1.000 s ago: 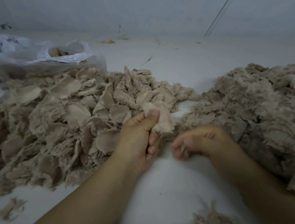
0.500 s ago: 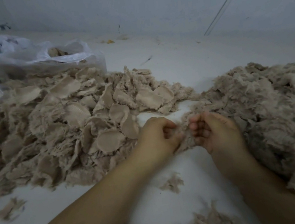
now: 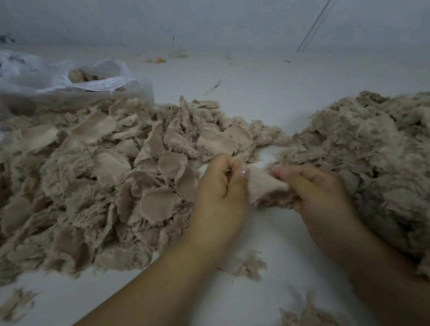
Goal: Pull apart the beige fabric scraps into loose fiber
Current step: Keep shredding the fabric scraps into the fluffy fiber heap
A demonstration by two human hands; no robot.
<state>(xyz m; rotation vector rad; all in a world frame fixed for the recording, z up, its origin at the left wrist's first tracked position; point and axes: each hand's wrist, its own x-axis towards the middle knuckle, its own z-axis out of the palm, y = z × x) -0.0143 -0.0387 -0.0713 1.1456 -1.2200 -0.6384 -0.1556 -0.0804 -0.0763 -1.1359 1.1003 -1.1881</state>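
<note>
A beige fabric scrap (image 3: 265, 187) is stretched between my two hands above the white floor. My left hand (image 3: 220, 193) pinches its left edge with thumb and fingers. My right hand (image 3: 315, 188) grips its right edge with curled fingers. A big heap of beige scraps (image 3: 84, 190) lies to the left. A fluffy mound of loose fiber (image 3: 402, 165) lies to the right, touching my right hand.
A clear plastic bag (image 3: 23, 81) holding more scraps sits at the back left. Small tufts of fiber (image 3: 247, 267) lie on the white floor (image 3: 267, 91) below my hands, another tuft (image 3: 13, 306) lies front left. A grey wall (image 3: 209, 1) rises behind.
My left hand carried a scrap down from the heap. My right hand rose to meet it, and both now hold the scrap between them, slightly further apart.
</note>
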